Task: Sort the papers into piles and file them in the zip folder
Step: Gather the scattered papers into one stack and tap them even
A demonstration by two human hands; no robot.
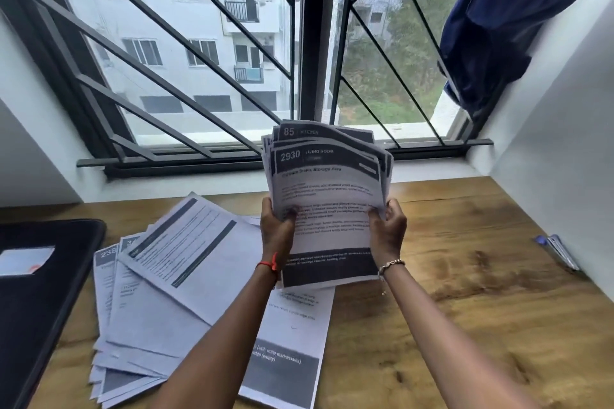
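The person holds a stack of printed sheets [327, 189] upright above the wooden desk [481, 292], facing the camera. The step in hand looks like reading the top sheet to decide its pile. Its dark header reads "2930" with a room name, and a sheet behind it shows "85" with a different room, so the headers are probably the sorting key.

To do this well, the sheets should fan slightly at the top so each header can be read without pulling sheets out. One thumb can then slide the front sheet off while the other hand steadies the rest. The stack is uneven at its top edge, so a loose hold could let back sheets slip. Each pile needs its own bare patch of desk, apart from the loose sheets [172, 275], which lie overlapped and skewed at the left. The black zip folder [50, 309] lies flat at the far left, just beside those sheets; whether it is zipped cannot be told.

The left hand [277, 229] grips the stack's left edge, thumb on the front and fingers curled behind. The right hand [387, 226] grips the right edge the same way, at about the same height. Both forearms reach forward from the lower edge, converging on the stack, and each wrist wears a bracelet. Pens [560, 252] lie well apart at the right.
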